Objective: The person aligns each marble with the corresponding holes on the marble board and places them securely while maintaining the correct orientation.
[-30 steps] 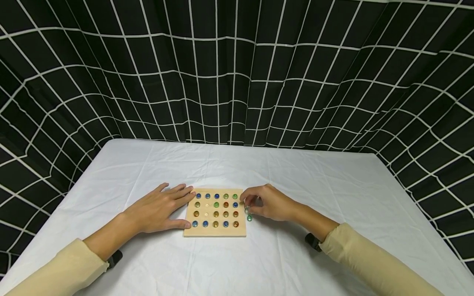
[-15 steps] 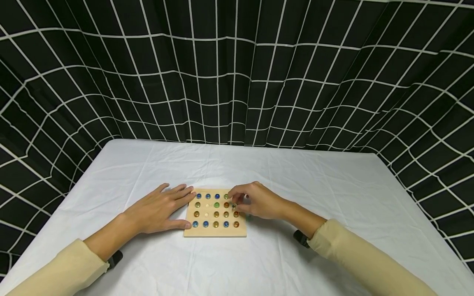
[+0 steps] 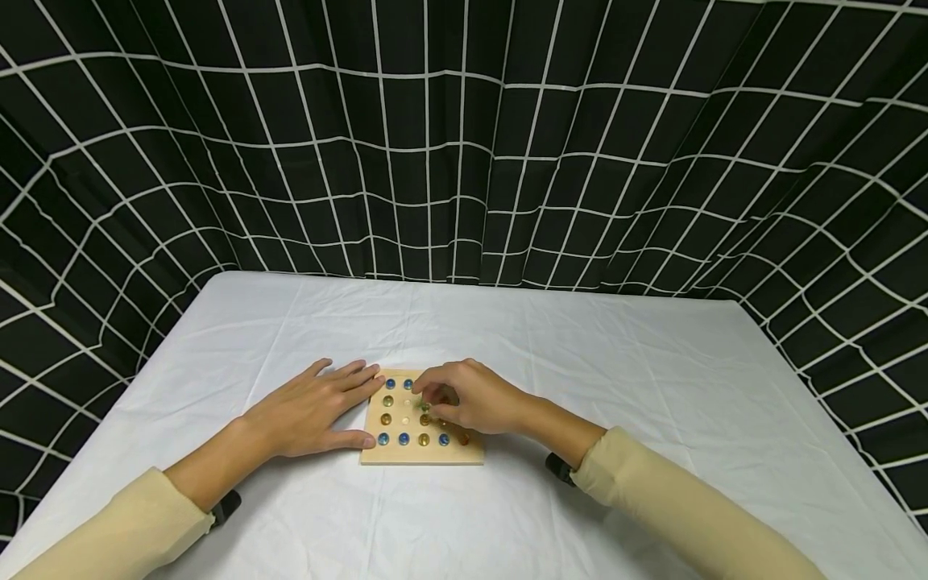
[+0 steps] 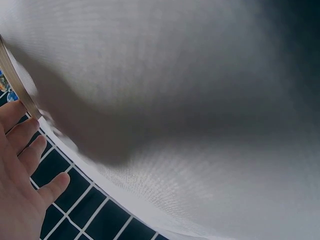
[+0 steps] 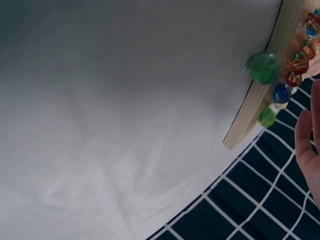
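Note:
A pale wooden board lies on the cloth, with rows of glass marbles in its hollows. Two hollows in its second column hold no marble. My left hand rests flat with fingers spread, fingertips and thumb on the board's left edge; the left wrist view shows its straight fingers there. Over the middle of the board, my right hand pinches a small greenish marble between thumb and forefinger. That hand hides the board's upper right marbles. In the right wrist view a green marble sits beside the board's side.
A white cloth covers the table. Black curtains with a white grid hang behind it and on both sides. Blue marbles and amber ones stand along the board's front row.
My right hand has moved left from beside the board's right edge to above its middle, carrying the pinched marble. The left hand has stayed in place.

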A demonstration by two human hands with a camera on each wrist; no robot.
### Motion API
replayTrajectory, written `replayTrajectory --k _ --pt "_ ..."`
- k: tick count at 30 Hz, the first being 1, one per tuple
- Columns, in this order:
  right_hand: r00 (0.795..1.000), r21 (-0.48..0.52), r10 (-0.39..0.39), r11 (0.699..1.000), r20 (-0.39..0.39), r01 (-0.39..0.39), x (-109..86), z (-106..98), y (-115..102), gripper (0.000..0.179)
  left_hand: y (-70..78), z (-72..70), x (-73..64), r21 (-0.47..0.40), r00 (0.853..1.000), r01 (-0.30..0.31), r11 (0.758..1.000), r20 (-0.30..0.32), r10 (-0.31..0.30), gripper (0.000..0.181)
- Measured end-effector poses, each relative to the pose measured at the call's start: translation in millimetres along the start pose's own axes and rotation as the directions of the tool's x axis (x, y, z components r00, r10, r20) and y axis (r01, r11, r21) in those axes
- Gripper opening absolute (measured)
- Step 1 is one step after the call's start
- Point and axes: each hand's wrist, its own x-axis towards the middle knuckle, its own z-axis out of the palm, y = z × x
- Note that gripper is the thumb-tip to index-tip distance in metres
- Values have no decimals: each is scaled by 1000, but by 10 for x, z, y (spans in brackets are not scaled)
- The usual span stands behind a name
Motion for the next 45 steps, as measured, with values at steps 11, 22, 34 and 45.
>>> replayTrajectory --k 11,22,34,45 --pt "999 -25 -32 999 31 32 119 111 -53 27 -3 -22 -10 3 1000 -10 1000 -4 10 90" --pt "998 -120 -33 992 48 39 170 181 -99 27 2 -10 -2 -3 1000 -15 1000 -9 15 89" --pt "999 -101 -17 995 51 22 196 152 -89 25 6 -15 -7 -18 1000 -6 1000 -8 6 89" --pt "1000 -2 16 1000 -16 -16 -37 -36 -11 26 4 -11 -8 -5 1000 -12 1000 -13 12 90"
